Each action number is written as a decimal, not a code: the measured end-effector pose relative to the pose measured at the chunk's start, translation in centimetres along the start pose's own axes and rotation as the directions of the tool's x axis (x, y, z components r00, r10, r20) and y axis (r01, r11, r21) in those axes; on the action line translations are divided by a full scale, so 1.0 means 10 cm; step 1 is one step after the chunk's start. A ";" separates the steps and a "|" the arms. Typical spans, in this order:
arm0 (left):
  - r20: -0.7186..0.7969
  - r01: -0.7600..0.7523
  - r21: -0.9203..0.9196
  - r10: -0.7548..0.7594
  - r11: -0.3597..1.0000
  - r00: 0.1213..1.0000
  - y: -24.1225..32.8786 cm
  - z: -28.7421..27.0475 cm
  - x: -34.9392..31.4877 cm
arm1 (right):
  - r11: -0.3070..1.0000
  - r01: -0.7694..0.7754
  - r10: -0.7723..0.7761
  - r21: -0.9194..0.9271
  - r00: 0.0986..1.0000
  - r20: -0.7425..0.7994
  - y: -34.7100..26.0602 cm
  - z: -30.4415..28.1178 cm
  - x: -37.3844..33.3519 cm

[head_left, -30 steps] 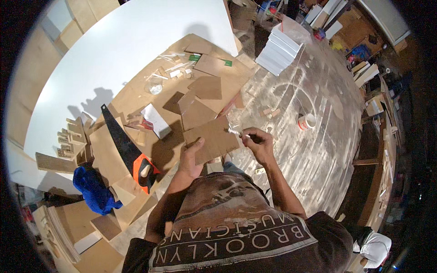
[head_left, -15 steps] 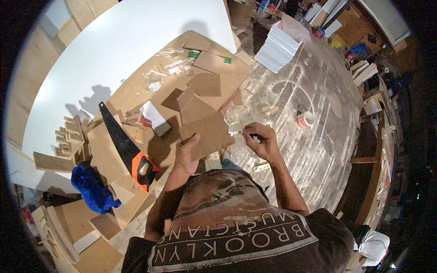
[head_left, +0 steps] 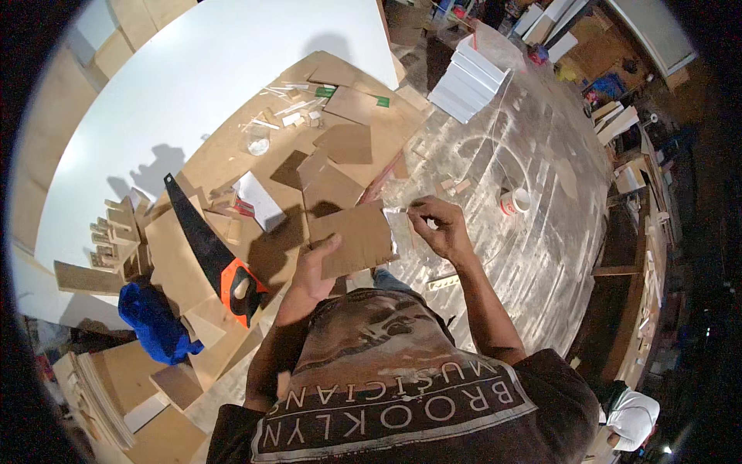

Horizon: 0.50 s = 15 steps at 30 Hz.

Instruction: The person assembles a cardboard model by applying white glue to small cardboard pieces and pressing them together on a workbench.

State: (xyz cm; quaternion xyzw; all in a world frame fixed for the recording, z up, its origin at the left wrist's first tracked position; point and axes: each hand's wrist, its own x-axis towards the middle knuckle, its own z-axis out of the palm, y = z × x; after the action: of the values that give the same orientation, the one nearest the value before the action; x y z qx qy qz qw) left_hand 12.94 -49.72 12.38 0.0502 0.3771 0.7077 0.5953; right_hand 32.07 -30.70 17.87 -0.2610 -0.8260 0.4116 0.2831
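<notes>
My left hand [head_left: 313, 272] grips a flat brown rectangular board [head_left: 354, 241] by its left side, thumb lying on the upper face. The board looks like hardboard or cardboard, and its right edge is ragged. At that edge my right hand [head_left: 442, 229] is closed in a pinch, fingertips beside the board's far right corner. A thin pale, shiny strip [head_left: 396, 212] shows between the corner and these fingertips. What exactly they grip is too small to make out. Beyond the held board, more brown board pieces [head_left: 345, 144] lie on the worktable [head_left: 224, 147].
To the left lie a handsaw [head_left: 202, 232] with an orange handle and a blue cloth [head_left: 154, 325]. Small wood offcuts [head_left: 297, 116] and a clear cup [head_left: 258, 142] sit farther back. A white bucket [head_left: 515, 203] and a stack of white panels [head_left: 468, 81] stand on the floor.
The held board has turned a little, bringing its right edge more upright. My right hand has shifted slightly left and away from me, and the pale strip shows more.
</notes>
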 end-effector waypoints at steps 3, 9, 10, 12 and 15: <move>0.001 0.050 -0.001 -0.050 0.999 0.999 0.01 0.00 -0.03 | 0.985 0.159 -0.154 0.062 0.985 -0.071 0.12 0.04 0.05; -0.020 0.074 0.040 -0.073 0.996 0.997 0.02 -0.03 -0.06 | 0.996 0.068 -0.068 0.052 0.998 0.003 0.00 -0.03 0.11; 0.001 0.072 0.057 -0.072 0.996 0.997 0.04 -0.02 -0.06 | 0.996 0.066 -0.067 0.052 0.998 0.002 0.01 -0.05 0.12; 0.010 0.059 0.062 -0.060 0.996 0.998 0.08 0.02 -0.10 | 0.999 -0.012 0.007 0.032 0.986 0.166 0.02 -0.10 0.13; -0.017 0.044 0.094 -0.042 0.995 0.999 0.06 0.00 -0.08 | 0.997 -0.028 0.010 0.077 0.975 0.223 -0.08 -0.15 0.02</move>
State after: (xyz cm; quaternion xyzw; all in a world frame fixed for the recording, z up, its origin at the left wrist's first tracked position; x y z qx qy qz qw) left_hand 12.63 -50.43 13.02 0.0647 0.4154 0.6765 0.6046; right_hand 32.81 -30.16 19.34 -0.2097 -0.8330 0.4734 0.1949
